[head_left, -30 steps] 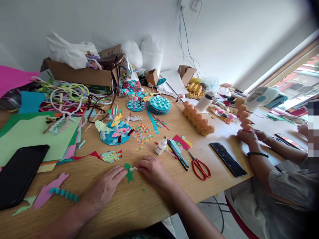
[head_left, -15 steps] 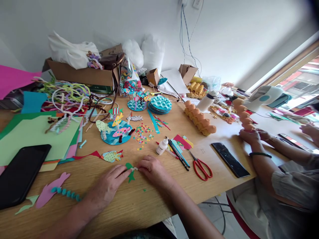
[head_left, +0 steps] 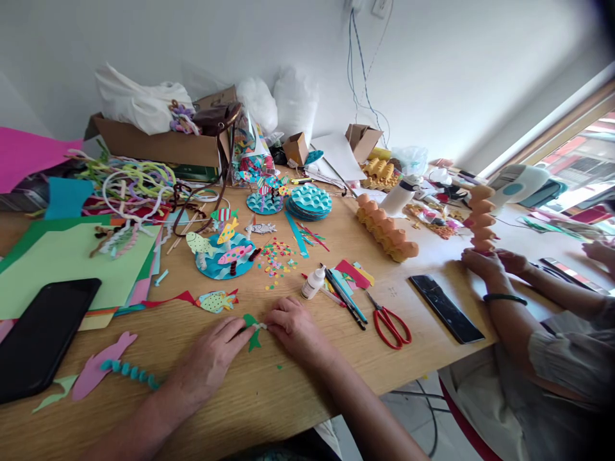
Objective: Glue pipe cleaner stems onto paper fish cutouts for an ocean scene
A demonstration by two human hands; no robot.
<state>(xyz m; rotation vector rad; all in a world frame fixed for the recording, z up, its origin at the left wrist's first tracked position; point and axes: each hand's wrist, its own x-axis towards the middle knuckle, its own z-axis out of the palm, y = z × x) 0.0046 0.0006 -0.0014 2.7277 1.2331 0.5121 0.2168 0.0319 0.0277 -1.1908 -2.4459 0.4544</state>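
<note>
A small green paper fish (head_left: 253,342) lies on the wooden table between my hands. Across it runs a short white fuzzy piece, like pipe cleaner (head_left: 260,326). My left hand (head_left: 214,352) is closed, with its fingertips pressing the fish and the white piece's left end. From the other side, my right hand (head_left: 294,330) pinches the right end of the white piece. Beyond my hands lies a decorated paper fish (head_left: 217,301), and a white glue bottle (head_left: 313,283) stands past my right hand. To the left rests a pink paper fish (head_left: 98,371) with a teal pipe-cleaner coil (head_left: 129,371).
Red-handled scissors (head_left: 391,326), pens (head_left: 343,298) and a phone (head_left: 446,308) lie to the right. Another phone (head_left: 45,339) rests at left on coloured paper (head_left: 72,256). Paper dots (head_left: 276,256) surround a blue fish display (head_left: 225,259). A co-worker's hands (head_left: 485,266) hold an egg-carton strip (head_left: 482,221).
The co-worker's egg-carton strip has swung from leaning to nearly upright. My hands keep their hold on the fish and the white piece, with hardly any visible movement.
</note>
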